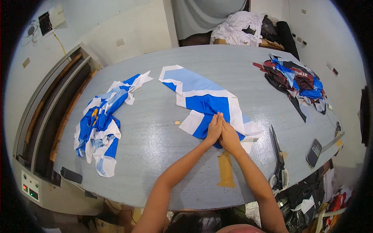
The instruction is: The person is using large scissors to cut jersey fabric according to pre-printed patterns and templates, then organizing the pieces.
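A blue, light-blue and white fabric piece (208, 103) lies spread on the middle of the table. Over its near part my left hand (214, 129) and my right hand (229, 136) meet, thumbs and fingers pressed together. The cloth creases and bunches toward the fingertips, so both hands appear closed on it; the exact pinch is hidden behind the knuckles. A white-and-blue flap of the cloth sticks out left of my left hand, and white edges show to the right of my right hand.
A crumpled pile of blue-and-white fabric (101, 120) lies left; dark, red and blue fabric scraps (297, 79) lie far right. Large scissors (278, 157), a phone (314, 153) and a metal ruler (332, 145) are at right. Brown tape (225, 171) sticks to the grey table (151, 155). A roller machine (54, 112) stands left.
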Action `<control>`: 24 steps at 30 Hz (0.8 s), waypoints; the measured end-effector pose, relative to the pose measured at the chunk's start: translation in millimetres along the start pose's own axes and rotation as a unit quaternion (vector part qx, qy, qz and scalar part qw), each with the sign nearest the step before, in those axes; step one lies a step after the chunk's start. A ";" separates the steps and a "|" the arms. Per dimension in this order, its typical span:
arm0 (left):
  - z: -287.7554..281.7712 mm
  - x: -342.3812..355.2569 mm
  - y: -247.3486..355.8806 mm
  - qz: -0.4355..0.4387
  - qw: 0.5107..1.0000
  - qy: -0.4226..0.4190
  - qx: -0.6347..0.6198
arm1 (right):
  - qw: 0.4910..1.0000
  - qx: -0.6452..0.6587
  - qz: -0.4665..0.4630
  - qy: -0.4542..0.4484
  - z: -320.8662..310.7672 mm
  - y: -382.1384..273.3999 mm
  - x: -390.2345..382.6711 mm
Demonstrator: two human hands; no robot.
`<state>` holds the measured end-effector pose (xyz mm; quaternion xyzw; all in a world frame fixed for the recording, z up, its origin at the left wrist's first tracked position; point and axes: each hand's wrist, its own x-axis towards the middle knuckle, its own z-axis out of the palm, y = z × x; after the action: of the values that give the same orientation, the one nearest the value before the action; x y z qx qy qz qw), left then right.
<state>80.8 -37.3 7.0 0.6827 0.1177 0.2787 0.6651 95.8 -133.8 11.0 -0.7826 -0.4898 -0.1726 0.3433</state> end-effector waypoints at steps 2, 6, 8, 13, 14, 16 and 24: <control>-0.8 0.2 4.0 -0.005 0.999 -0.008 0.035 | 1.000 0.011 0.020 -0.021 -0.8 0.5 1.1; -8.3 3.5 -8.7 0.015 0.999 -0.021 0.029 | 1.000 0.014 -0.006 0.011 -3.0 -10.6 3.7; -5.8 3.9 -8.0 -0.004 0.997 -0.028 0.065 | 1.000 -0.003 0.001 -0.027 -6.3 -4.9 1.7; -2.4 -1.4 -1.2 -0.013 0.997 -0.031 0.070 | 0.999 0.008 0.020 -0.025 -6.9 -4.4 -5.5; -1.7 -2.2 -0.6 -0.023 0.996 -0.043 0.068 | 1.000 0.009 0.025 -0.007 -7.0 -4.6 -6.8; -0.2 -3.0 -2.3 0.015 0.998 -0.029 0.057 | 1.000 0.009 0.015 -0.002 -6.1 -3.2 -6.3; -3.0 5.0 -11.3 0.018 0.994 -0.080 0.078 | 0.999 0.043 0.003 0.000 -13.6 -4.2 -3.8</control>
<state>85.6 -31.1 -3.0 0.7544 0.0729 0.2252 0.6123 91.3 -144.7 19.8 -0.7686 -0.4940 -0.1504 0.3776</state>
